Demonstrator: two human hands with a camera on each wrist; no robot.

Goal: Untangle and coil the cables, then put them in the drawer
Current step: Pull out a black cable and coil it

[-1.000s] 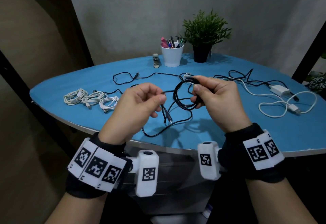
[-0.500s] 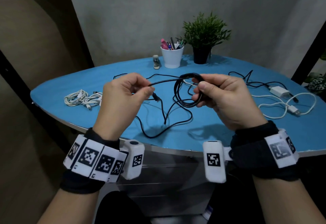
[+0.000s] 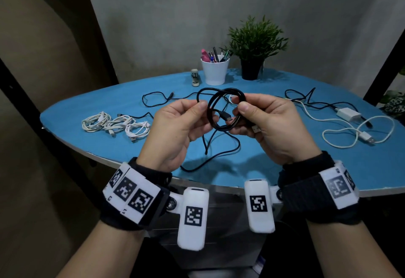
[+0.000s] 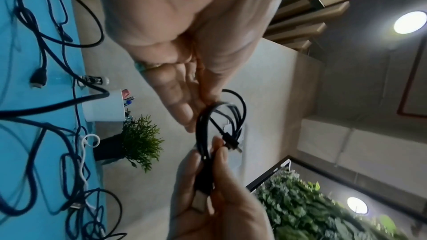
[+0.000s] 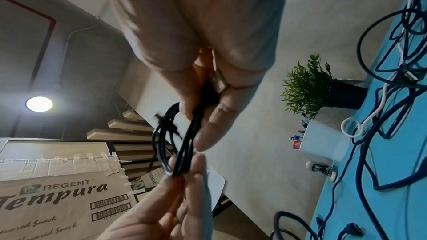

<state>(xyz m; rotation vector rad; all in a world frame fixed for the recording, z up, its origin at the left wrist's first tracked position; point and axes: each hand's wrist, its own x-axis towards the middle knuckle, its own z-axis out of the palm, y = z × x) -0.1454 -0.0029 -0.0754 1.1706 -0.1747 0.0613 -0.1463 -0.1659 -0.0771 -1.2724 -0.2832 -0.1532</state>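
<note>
A black cable coil (image 3: 211,111) hangs in the air between both hands above the blue table (image 3: 87,106). My right hand (image 3: 241,113) grips the coil's right side, and a silver USB plug (image 3: 256,129) sticks out under its fingers. My left hand (image 3: 201,110) pinches the coil's left side between thumb and forefinger. The cable's small plug (image 3: 226,117) lies across the inside of the loop. In the left wrist view the coil (image 4: 203,125) sits between my left fingers (image 4: 182,112) and the right hand (image 4: 219,207). The right wrist view shows the coil (image 5: 171,143) and the USB plug (image 5: 218,83).
A loose black cable (image 3: 219,152) lies on the table under my hands. Three white coiled cables (image 3: 114,124) lie at the left. At the right are a white charger (image 3: 348,113), its white cable and more black cable. A pen cup (image 3: 214,71), plant (image 3: 254,43) and stapler stand behind. A grey cabinet (image 3: 225,223) sits below the table.
My left hand has moved right, bringing the stretched strand back to the coil. The free end with its small plug now lies within the loop. The hands are closer together.
</note>
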